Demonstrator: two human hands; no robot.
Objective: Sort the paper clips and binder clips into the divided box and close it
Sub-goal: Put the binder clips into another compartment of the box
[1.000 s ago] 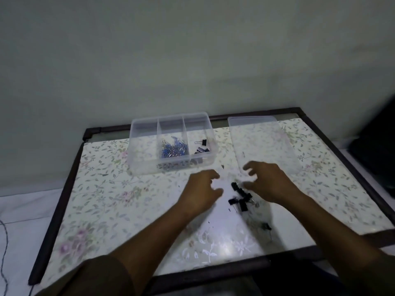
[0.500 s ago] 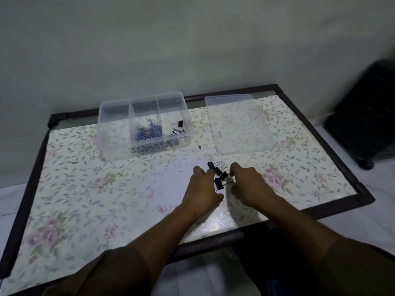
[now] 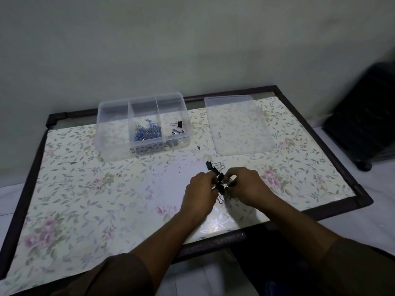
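- Left hand (image 3: 201, 190) and right hand (image 3: 245, 185) meet over the near-centre of the table, fingers curled inward from either side around a cluster of small black binder clips with silver wire handles (image 3: 220, 182); both hands grasp the cluster, pinched between them.
- One loose black binder clip (image 3: 211, 165) lies on the table just beyond the hands, handles pointing right; whether it touches the held cluster cannot be told.
- Clear plastic divided box with three compartments (image 3: 111, 142) sits at the far left-centre of the table, uncovered.
- Middle compartment holds a heap of blue and silver paper clips (image 3: 146, 132).
- Right compartment holds a few black binder clips (image 3: 177, 128). Left compartment's contents cannot be made out.
- Clear plastic rectangular lid (image 3: 239, 124) lies flat on the table to the right of the box, apart from it.
- Table with a floral-patterned cover and dark wooden frame (image 3: 85, 189) stands against a pale wall (image 3: 171, 39).
- Dark object (image 3: 367, 124) stands on the floor at far right, details unclear.
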